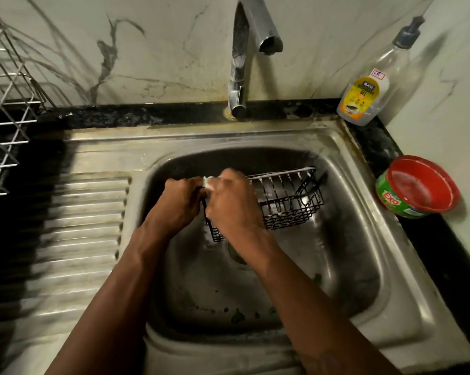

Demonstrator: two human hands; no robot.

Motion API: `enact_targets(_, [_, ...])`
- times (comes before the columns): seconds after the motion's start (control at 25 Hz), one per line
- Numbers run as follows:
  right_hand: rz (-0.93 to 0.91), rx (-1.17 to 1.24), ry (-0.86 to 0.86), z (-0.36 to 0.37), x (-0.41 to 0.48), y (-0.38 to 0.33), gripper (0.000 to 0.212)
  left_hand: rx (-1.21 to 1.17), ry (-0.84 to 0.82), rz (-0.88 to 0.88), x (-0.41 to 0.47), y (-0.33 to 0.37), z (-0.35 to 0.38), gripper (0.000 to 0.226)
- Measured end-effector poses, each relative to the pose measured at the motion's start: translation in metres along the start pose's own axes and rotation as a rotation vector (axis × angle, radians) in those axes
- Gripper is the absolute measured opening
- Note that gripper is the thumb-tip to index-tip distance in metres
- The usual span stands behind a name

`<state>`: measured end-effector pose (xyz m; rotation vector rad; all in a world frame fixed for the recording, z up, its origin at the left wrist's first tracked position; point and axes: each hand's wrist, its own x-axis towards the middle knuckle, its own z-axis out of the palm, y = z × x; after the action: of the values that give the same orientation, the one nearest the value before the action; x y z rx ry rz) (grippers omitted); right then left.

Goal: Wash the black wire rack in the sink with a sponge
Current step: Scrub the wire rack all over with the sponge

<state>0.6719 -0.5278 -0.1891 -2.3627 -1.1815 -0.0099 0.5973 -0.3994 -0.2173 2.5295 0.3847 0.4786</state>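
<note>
The black wire rack [288, 201] is held tilted over the steel sink [363, 239], with white foam along its top wires. My left hand [178, 201] grips the rack's left end, fingers curled round the wires. My right hand [233, 204] is curled round a foamy white sponge [208, 182], of which only a small bit shows between the two hands, pressed against the rack's upper left edge. The hands hide the rack's left part.
A chrome tap [240, 63] stands behind the basin, no water running. A dish gel bottle [369, 93] and a red-rimmed soap tub [418, 185] sit on the right counter. A ribbed drainboard [74, 226] lies left, a metal dish rack [3, 117] beyond it.
</note>
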Motion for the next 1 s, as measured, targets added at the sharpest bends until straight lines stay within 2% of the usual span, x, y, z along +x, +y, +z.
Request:
enact_targets(0.08, [-0.033, 0.01, 0.005, -0.003, -0.001, 0.009, 0.026, 0.019, 0.005, 0.036, -0.003, 0.0, 0.0, 0.01])
enact_targets(0.2, [0.072, 0.012, 0.14, -0.008, -0.005, 0.05, 0.031, 0.05, -0.014, 0.025, -0.005, 0.002, 0.001, 0.019])
enact_targets(0.36, [-0.093, -0.053, 0.0, 0.008, -0.04, 0.033, 0.037, 0.031, -0.012, -0.037, -0.015, 0.009, 0.0, 0.025])
enact_targets(0.44, [-0.093, -0.016, -0.02, 0.001, -0.048, 0.038, 0.037, 0.042, -0.047, -0.064, -0.019, 0.014, -0.003, 0.028])
enact_targets(0.56, [0.159, 0.008, 0.04, -0.028, -0.05, 0.062, 0.032, 0.04, -0.153, -0.097, -0.024, 0.029, -0.004, 0.024])
enact_targets(0.64, [0.349, 0.084, 0.136, -0.042, -0.049, 0.07, 0.029, 0.046, -0.164, -0.106, -0.028, 0.038, -0.003, 0.018])
enact_targets(0.68, [0.382, 0.101, 0.152, -0.043, -0.049, 0.067, 0.027, 0.047, -0.167, -0.118, -0.03, 0.042, -0.003, 0.016])
enact_targets(0.76, [0.321, 0.104, 0.122, -0.037, -0.045, 0.046, 0.024, 0.05, -0.198, -0.154, -0.035, 0.049, -0.004, 0.014])
enact_targets(0.88, [0.059, 0.06, -0.072, -0.011, -0.05, -0.002, 0.025, 0.053, -0.25, -0.172, -0.037, 0.053, -0.014, 0.018])
enact_targets(1.0, [-0.059, 0.099, -0.125, -0.005, -0.057, -0.004, 0.028, 0.027, -0.285, -0.185, -0.031, 0.053, -0.019, 0.018])
